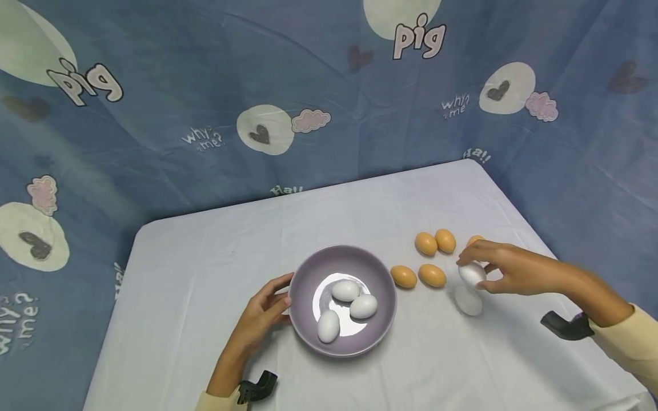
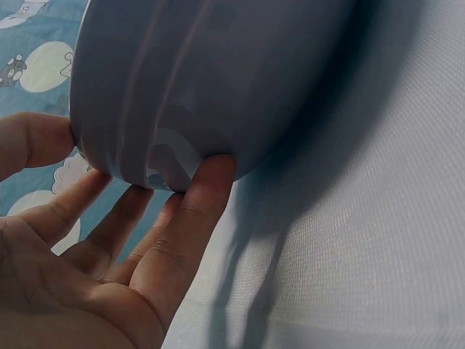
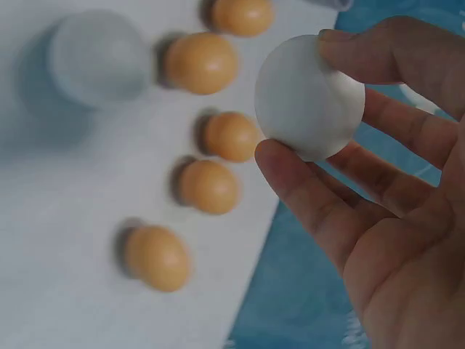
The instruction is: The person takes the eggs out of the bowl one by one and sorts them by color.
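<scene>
My right hand (image 1: 506,267) pinches a white egg (image 3: 305,98) between thumb and fingertips. It is held above the table, close over another white egg (image 1: 468,301) that lies on the cloth. On the left side, my left hand (image 1: 262,313) rests against a purple-grey bowl (image 1: 343,353). In the left wrist view its fingertips (image 2: 214,171) touch the bowl's outer wall, fingers fairly straight. Three white eggs lie inside the bowl, one (image 1: 328,326) near its front left and the other two side by side. Several orange-brown eggs (image 1: 432,275) lie between the bowl and my right hand.
A white cloth (image 1: 205,274) covers the table. Behind and beside it hangs a blue printed curtain (image 1: 169,142). One orange-brown egg (image 1: 475,240) is partly hidden behind my right hand in the head view. Black straps (image 1: 565,326) sit at both wrists.
</scene>
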Demonstrator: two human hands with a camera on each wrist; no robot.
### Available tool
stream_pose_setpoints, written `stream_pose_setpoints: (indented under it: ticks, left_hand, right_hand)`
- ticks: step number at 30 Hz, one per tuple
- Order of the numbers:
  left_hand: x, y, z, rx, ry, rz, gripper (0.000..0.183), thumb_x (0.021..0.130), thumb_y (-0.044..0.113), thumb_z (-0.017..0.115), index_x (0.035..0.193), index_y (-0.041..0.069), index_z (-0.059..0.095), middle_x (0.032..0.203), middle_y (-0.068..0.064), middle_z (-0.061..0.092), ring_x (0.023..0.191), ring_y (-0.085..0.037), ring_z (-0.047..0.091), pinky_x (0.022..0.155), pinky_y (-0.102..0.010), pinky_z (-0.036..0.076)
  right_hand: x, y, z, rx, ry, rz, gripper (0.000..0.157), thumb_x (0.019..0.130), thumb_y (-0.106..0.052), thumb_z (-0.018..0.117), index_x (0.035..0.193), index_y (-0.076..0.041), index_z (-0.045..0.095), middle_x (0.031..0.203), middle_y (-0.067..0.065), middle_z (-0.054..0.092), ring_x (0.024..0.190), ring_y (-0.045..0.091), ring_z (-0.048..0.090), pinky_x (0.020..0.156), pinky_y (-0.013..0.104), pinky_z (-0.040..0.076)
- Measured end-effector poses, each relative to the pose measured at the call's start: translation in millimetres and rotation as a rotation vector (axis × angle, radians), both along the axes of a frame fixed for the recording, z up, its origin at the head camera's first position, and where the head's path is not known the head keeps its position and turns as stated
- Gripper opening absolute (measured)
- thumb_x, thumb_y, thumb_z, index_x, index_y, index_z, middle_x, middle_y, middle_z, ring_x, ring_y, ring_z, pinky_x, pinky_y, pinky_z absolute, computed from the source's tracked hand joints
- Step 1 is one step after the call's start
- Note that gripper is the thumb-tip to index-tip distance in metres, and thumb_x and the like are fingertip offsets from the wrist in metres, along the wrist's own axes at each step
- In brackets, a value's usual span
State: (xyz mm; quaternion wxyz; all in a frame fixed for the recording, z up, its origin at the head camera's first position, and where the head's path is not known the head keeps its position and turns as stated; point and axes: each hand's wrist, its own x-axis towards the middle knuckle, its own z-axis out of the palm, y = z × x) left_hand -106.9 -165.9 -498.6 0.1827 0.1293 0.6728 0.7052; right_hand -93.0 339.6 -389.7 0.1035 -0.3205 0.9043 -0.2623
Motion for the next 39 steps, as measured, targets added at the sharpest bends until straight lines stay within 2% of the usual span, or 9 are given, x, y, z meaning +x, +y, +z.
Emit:
stream_pose_setpoints:
  ticks: [10,20,27,33,39]
  left_hand:
    - [0.3,0,1.7,-0.011,-0.013,-0.002,0.054,0.1,0.008,0.058,0.151,0.002,0.038,0.157,-0.022,0.035,0.121,-0.008,0.063,0.082,-0.039,0.062]
    - [0.3,0,0.8,-0.007,-0.008,-0.004,0.054,0.1,0.008,0.057,0.15,0.003,0.038,0.157,-0.022,0.035,0.121,-0.011,0.063,0.081,-0.038,0.062]
    - [-0.2,0,1.3,-0.008,-0.009,0.001,0.054,0.1,0.009,0.058,0.15,0.003,0.038,0.156,-0.021,0.036,0.121,-0.011,0.063,0.082,-0.038,0.062]
    - [0.4,0,1.5,-0.015,-0.01,0.002,0.054,0.1,0.01,0.058,0.15,0.003,0.039,0.156,-0.021,0.036,0.121,-0.011,0.063,0.082,-0.038,0.062]
    - [0.7,0,0.2,-0.014,-0.015,0.005,0.054,0.1,0.009,0.058,0.15,0.003,0.038,0.156,-0.021,0.036,0.121,-0.01,0.063,0.082,-0.038,0.062]
  right_hand:
    - [12.3,30,-32.2,-0.027,-0.028,-0.052,0.045,0.077,0.002,0.079,0.118,-0.009,0.063,0.121,0.009,0.062,0.109,0.0,0.055,0.074,0.024,0.06]
    - [15.7,41,-59.4,-0.039,-0.076,-0.099,0.041,0.079,-0.001,0.078,0.117,-0.007,0.064,0.115,0.008,0.065,0.106,-0.003,0.055,0.075,0.025,0.06]
    - [17.4,41,-68.3,-0.032,-0.11,-0.141,0.041,0.08,-0.007,0.08,0.117,-0.008,0.065,0.118,0.01,0.064,0.109,-0.002,0.055,0.077,0.026,0.06]
    - [18.4,40,-73.9,-0.047,-0.081,-0.133,0.041,0.079,-0.007,0.081,0.117,-0.009,0.065,0.118,0.011,0.064,0.11,-0.003,0.054,0.076,0.025,0.059]
    - [17.8,40,-72.9,-0.039,-0.109,-0.132,0.045,0.081,-0.01,0.081,0.122,-0.006,0.063,0.124,0.016,0.062,0.115,-0.008,0.049,0.077,0.027,0.06]
